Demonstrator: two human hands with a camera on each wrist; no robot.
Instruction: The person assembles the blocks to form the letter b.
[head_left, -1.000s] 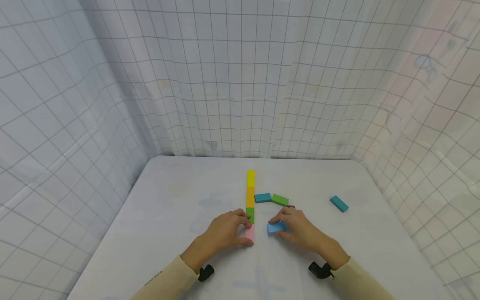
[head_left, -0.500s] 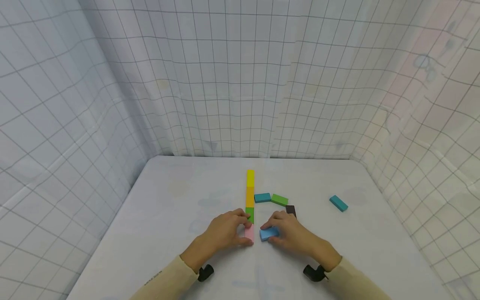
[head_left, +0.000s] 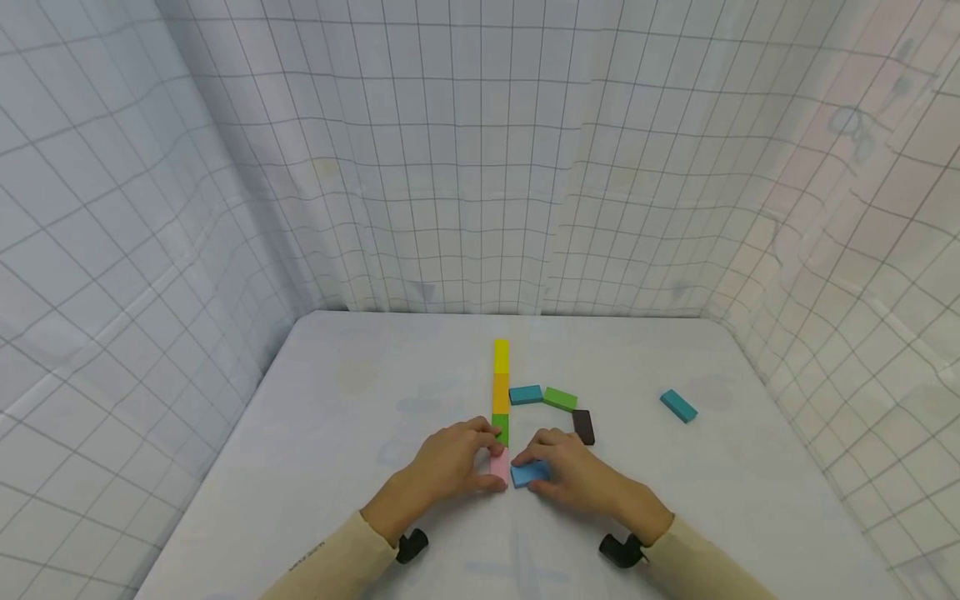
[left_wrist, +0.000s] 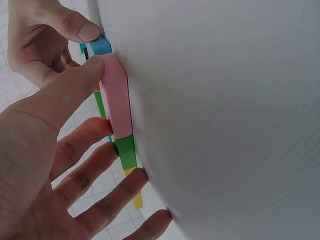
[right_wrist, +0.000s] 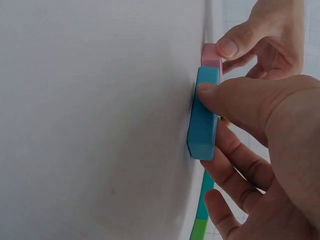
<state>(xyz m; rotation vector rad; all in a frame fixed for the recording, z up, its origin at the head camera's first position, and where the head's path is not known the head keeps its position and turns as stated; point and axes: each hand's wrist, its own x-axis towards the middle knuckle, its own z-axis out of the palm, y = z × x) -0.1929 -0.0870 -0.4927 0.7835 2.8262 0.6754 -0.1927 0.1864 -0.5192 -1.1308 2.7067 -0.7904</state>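
Note:
In the head view, a straight column of blocks lies on the table: yellow (head_left: 502, 357), orange (head_left: 501, 393), green (head_left: 503, 423) and a pink block (head_left: 498, 463) nearest me. My left hand (head_left: 448, 460) steadies the pink block, thumb at its near end and fingertips by the green one. My right hand (head_left: 576, 479) pinches a light blue block (head_left: 529, 475) between thumb and fingers, lying crosswise just right of the pink block's near end. In the right wrist view, the thumb rests on the blue block's (right_wrist: 204, 117) side. Fingers partly cover both held blocks.
A teal block (head_left: 526, 395) touches the orange one and starts a curve to the right. A light green block (head_left: 560, 399) and a dark brown block (head_left: 583, 427) continue it. One loose teal block (head_left: 678, 406) lies farther right. Grid-patterned curtains (head_left: 480, 192) surround the white table (head_left: 360, 400).
My right hand has slid the light blue block left and toward me, up close to the pink block. The dark brown block has come fully into sight. My left hand has stayed put.

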